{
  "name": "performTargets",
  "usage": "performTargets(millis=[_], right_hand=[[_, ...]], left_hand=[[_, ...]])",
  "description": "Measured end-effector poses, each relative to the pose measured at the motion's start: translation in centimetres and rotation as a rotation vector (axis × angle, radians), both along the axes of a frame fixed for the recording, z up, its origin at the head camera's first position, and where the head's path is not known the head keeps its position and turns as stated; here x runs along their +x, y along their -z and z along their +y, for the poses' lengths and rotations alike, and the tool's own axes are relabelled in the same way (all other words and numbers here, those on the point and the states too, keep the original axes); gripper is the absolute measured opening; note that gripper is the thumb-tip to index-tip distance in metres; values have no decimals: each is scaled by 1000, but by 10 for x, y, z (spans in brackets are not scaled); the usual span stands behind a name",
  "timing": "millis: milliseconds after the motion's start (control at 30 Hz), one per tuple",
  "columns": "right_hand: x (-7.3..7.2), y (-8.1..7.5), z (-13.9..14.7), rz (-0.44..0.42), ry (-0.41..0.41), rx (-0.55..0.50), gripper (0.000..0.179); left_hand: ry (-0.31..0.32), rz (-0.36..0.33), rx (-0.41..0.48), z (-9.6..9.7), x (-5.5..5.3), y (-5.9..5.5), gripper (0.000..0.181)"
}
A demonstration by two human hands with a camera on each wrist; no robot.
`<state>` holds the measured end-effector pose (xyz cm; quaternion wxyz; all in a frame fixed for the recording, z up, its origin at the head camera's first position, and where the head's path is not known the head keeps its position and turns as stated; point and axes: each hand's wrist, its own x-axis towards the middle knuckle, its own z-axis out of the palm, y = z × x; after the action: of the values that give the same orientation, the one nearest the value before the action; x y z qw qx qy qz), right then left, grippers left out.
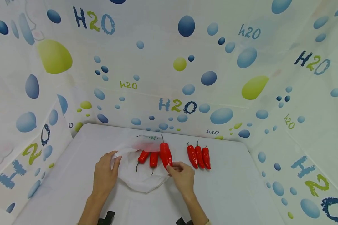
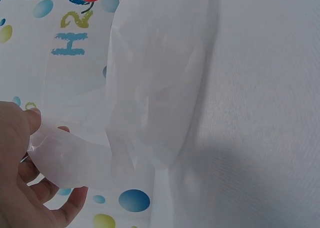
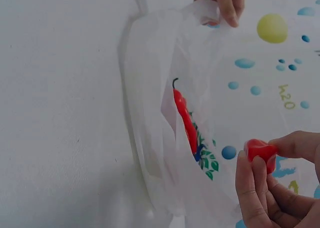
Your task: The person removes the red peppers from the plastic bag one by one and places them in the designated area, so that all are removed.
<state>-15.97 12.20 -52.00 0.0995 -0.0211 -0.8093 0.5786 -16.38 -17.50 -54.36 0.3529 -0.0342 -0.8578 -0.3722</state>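
A thin white plastic bag [image 1: 140, 185] lies open on the table. My left hand [image 1: 104, 175] pinches the left side of its mouth; the left wrist view shows the film between thumb and fingers. Inside the bag are two red chili peppers, one slanted [image 1: 143, 157] and one upright [image 1: 153, 160], their dark stems toward me. My right hand [image 1: 183, 178] holds a larger-looking red chili pepper [image 1: 165, 153] by its lower tip, stem up, at the bag's right side. In the right wrist view, thumb and fingers pinch this pepper's red end [image 3: 261, 152].
Three more red chili peppers [image 1: 198, 157] lie side by side on the white table [image 1: 225, 187], right of the bag. A white sheet [image 1: 157, 56] printed with drops and H2O lettering stands behind and at both sides. Black devices [image 1: 108, 217] sit by the wrists.
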Motion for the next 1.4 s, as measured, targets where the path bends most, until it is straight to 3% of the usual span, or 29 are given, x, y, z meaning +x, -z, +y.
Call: performTargets(millis=[433,1400], right_hand=[[-9,1,26,97,80,8,23],[-27,13,69,23,261,28,28]], left_hand=[[3,7,-1,1,0,-2,32],[-15,-29,-7,0,2,1,33]])
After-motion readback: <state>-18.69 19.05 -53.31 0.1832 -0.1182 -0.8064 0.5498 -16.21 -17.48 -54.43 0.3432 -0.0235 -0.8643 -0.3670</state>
